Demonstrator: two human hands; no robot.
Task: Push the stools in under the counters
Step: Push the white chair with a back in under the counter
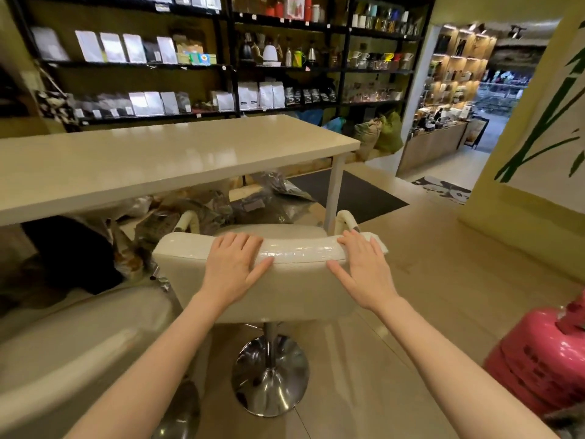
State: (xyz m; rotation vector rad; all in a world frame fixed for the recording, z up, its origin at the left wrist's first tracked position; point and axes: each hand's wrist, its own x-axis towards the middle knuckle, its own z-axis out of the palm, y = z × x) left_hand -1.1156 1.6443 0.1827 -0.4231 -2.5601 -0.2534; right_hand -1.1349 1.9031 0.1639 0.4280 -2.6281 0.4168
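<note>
1. At six o'clock of the table point(177, 153), the stool point(269, 280) stands short of it; left hand point(232, 267) and right hand point(364, 270) press flat, fingers straight, on its backrest.
2. Risk: armrests could catch the table edge or leg.
3. Count: two stools, second stool point(79, 343) at eight o'clock; one table.

Two stools point(285, 280), one counter point(158, 160), two hands point(234, 264)

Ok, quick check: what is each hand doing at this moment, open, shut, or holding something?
Left hand: open, fingers straight, pressing on the stool's backrest.
Right hand: open, fingers straight, pressing on the same backrest.
</note>
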